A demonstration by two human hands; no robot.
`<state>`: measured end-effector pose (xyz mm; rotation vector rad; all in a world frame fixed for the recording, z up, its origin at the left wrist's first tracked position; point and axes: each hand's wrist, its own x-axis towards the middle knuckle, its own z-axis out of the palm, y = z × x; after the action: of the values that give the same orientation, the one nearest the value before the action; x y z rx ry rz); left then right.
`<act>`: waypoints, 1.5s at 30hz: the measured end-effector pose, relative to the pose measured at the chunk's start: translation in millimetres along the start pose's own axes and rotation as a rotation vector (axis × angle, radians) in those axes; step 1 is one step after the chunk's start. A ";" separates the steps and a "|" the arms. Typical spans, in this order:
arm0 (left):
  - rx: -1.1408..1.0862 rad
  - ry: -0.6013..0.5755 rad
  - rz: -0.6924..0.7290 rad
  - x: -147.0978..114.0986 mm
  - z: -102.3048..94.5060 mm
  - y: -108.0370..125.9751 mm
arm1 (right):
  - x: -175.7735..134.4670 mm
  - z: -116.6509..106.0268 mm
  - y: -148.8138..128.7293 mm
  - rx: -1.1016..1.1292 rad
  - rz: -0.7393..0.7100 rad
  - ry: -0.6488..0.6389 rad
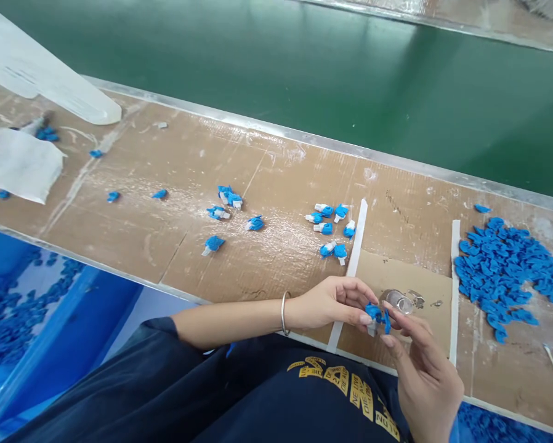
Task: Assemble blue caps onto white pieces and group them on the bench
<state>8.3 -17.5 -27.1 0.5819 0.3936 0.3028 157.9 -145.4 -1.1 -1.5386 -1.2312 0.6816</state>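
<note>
1. Your left hand (332, 301) and right hand (419, 363) meet low in the view, at about five o'clock from the centre. Together they pinch one small blue clip (378, 315) between fingertips, just above the near edge of the tabletop (165, 178).
2. The clip looks like light moulded plastic, stiff and smooth. It probably weighs almost nothing and could slip or flick away if you squeeze it unevenly. Hold it by its flat sides with thumb and forefinger pads.
3. A pale piece shows beneath the clip, but it is too small to make out clearly.
4. Just beyond your fingertips, at one o'clock from them, a small clear round piece (400, 301) rests on a cardboard patch (406, 277). It sits near enough to be knocked.
5. At three o'clock from your hands lies a heap of loose blue parts (507, 271), well apart from the clip.
6. At eleven o'clock, a cluster of blue-and-white pieces (329, 227) lies scattered beside a white strip (355, 246). More of them lie farther left.
7. A folded white cloth (20, 163) lies at the far left, and a green belt (304, 67) runs along the far side. Neither stands in your way.
</note>
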 end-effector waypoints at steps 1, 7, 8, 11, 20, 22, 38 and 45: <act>-0.002 0.003 -0.002 -0.2 0.1 0.3 | 0.7 0.6 0.3 0.002 -0.017 0.001; 0.003 0.033 -0.004 -0.8 0.9 1.7 | 6.7 4.9 2.2 -0.110 -0.147 -0.023; -0.008 0.038 -0.003 -1.0 0.8 1.6 | 7.1 6.4 2.0 -0.166 -0.190 -0.014; -0.038 0.059 0.011 -2.0 -0.8 1.6 | 6.6 12.1 0.5 -0.373 -0.355 0.019; 0.094 0.085 0.070 -5.2 -6.1 4.9 | -2.5 20.3 -0.2 -0.495 -0.442 -0.127; 0.167 0.045 0.082 -8.2 -3.2 12.0 | -5.3 8.1 0.3 -0.480 -0.421 -0.155; 2.167 1.087 0.367 -68.7 -82.9 87.6 | 78.0 -147.3 98.4 -1.097 -0.474 -0.043; 2.094 0.819 0.506 -40.8 -44.4 75.0 | 77.4 -141.5 89.0 -1.147 -0.531 -0.053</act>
<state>-59.7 47.4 -6.2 2.6692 1.3553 0.5450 338.9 -120.7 -24.9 -1.8988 -2.1395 -0.4523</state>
